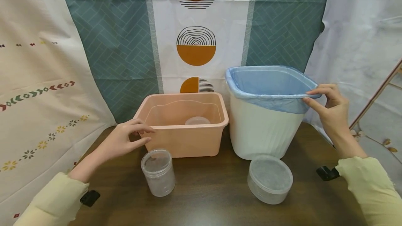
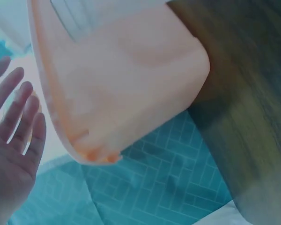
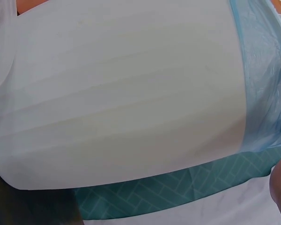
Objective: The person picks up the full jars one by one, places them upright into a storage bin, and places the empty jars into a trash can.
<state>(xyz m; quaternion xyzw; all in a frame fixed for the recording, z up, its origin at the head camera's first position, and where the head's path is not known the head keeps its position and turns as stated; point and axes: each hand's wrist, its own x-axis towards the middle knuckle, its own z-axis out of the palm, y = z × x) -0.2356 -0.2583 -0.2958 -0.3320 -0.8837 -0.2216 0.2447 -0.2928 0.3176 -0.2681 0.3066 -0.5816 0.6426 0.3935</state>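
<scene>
My left hand (image 1: 127, 137) is held at the near left corner of a pink plastic basin (image 1: 185, 142), fingers loosely extended and holding nothing. In the left wrist view its fingers (image 2: 21, 110) are spread beside the basin's rim. My right hand (image 1: 333, 109) pinches the blue trash bag (image 1: 270, 102) at the right corner of a white trash bin (image 1: 262, 132), thumb in front and fingers over the rim. The bag lines the bin and folds down over its edge. In the right wrist view the bin's wall (image 3: 126, 98) fills most of the picture.
A clear lidded jar (image 1: 158, 173) stands before the basin, and a low round clear container (image 1: 270, 180) before the bin. A round translucent piece (image 1: 197, 120) lies inside the basin. All stand on a dark wooden table (image 1: 207, 191), with a patterned curtain (image 1: 122, 34) behind.
</scene>
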